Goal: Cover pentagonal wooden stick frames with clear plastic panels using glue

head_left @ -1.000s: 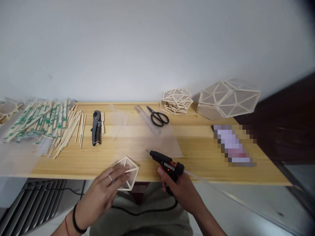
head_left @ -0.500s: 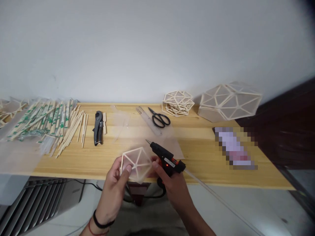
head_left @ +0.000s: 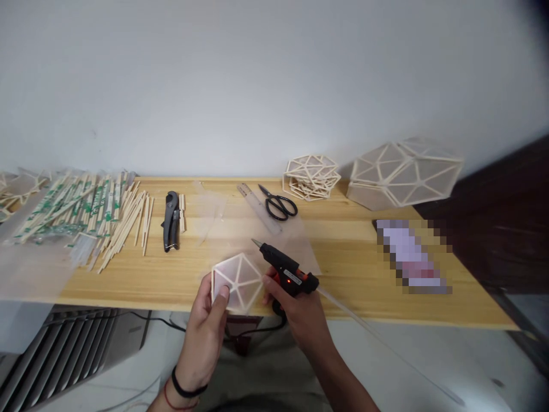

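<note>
My left hand [head_left: 206,326] holds a small pentagon panel [head_left: 237,281] made of thin wooden sticks with a translucent sheet on it, lifted just above the front edge of the wooden table [head_left: 351,257]. My right hand [head_left: 295,312] grips a black hot glue gun [head_left: 285,269] with a red light on its side and a clear glue stick trailing out of its back. The gun's nozzle points up and to the left, just right of the panel. A black cord hangs below the gun.
Loose sticks and wrapped chopsticks [head_left: 86,212] lie at the left. A grey cutter [head_left: 170,221], a clear ruler [head_left: 259,207], black scissors [head_left: 278,205], translucent sheets [head_left: 240,229], a stack of stick frames [head_left: 311,176] and a large faceted stick shell [head_left: 405,171] stand further back.
My left hand has lifted the pentagon panel off the table edge and tilted it up toward me. The glue gun has moved left and forward, closer to the panel.
</note>
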{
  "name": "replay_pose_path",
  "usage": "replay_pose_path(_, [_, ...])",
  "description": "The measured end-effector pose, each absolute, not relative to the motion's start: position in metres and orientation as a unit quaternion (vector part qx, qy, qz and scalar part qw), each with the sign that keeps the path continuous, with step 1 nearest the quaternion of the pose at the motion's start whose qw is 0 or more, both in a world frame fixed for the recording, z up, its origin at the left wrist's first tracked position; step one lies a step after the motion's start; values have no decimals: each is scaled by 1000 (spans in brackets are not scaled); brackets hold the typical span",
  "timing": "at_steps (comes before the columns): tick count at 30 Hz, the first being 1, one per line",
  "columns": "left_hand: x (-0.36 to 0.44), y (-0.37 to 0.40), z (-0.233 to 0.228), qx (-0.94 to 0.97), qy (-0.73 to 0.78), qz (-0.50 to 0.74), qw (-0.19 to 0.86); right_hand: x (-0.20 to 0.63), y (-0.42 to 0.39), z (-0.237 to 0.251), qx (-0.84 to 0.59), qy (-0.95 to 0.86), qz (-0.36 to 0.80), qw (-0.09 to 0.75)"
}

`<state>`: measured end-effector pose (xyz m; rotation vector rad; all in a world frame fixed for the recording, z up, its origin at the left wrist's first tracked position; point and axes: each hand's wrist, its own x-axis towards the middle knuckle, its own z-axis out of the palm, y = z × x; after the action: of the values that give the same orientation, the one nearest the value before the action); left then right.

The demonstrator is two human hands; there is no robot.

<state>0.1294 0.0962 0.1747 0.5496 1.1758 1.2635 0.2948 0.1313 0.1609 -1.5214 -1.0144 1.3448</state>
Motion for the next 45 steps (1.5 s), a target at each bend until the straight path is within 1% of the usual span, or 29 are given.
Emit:
replay_pose_path(4, [130,94,170,271,524,536,604,294,132,157,-627,-427,511,404])
replay_pose_path(10, [131,97,171,302,536,540,575,289,131,164,-641,-458,454,417])
replay_pose_path(18, [130,103,176,372,587,517,500,286,138,170,-643,-436,470,419])
replay_pose_path(24, [117,109,159,450,592,471,474,287,142,169,-651,-446,469,396])
replay_pose_path(26, [104,113,153,507,613,441,415,285,146,171,-649,-443,484,386])
replay_pose_path(29, [82,118,153,602,637,393,279,283,150,172,-646,-454,486,373])
replay_pose_path(31, [69,122,159,651,633,352,228,283,152,171,-647,-467,477,370])
replay_pose_path(33, [60,125,167,700,602,312,224,282,153,170,-645,-476,472,367])
replay_pose_path(37, [55,134,179,757,537,259,268,279,155,172,-642,-483,468,368])
replay_pose_path(45, [59,156,182,775,511,258,268,271,163,172,-653,-475,462,367])
